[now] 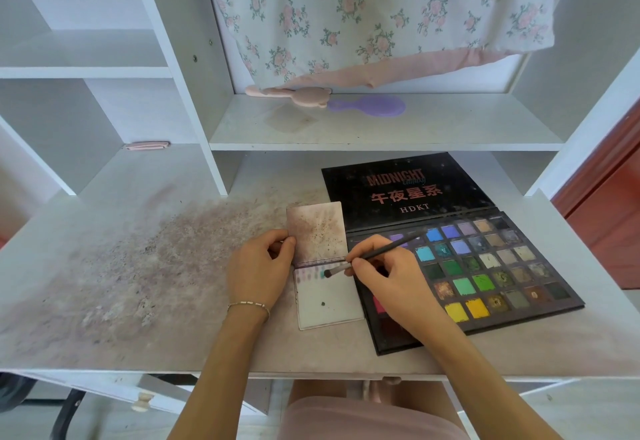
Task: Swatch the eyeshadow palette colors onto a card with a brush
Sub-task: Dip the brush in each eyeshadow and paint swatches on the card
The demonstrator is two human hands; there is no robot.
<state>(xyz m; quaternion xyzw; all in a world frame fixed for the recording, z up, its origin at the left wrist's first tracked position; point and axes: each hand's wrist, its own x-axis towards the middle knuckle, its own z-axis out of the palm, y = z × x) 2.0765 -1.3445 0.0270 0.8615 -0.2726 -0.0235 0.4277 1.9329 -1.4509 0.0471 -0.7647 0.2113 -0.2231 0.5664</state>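
Observation:
A white card pad (332,304) lies open on the desk, its stained upper leaf (317,231) flipped back. A row of small colour swatches runs along the top of the lower page. My right hand (384,277) pinches a thin black brush (375,253), whose tip touches the card at the right end of that row, beside a teal mark. My left hand (258,270) rests at the pad's left edge and pinches the upper leaf between thumb and fingers. The black eyeshadow palette (485,266) lies open to the right, partly hidden under my right hand.
Powder residue stains the white desk (138,266) left of the pad. On the shelf behind lie a pink bear-shaped brush (298,95) and a purple hairbrush (374,106). A floral cloth (363,13) hangs above. A small pink item (147,145) sits in the left cubby.

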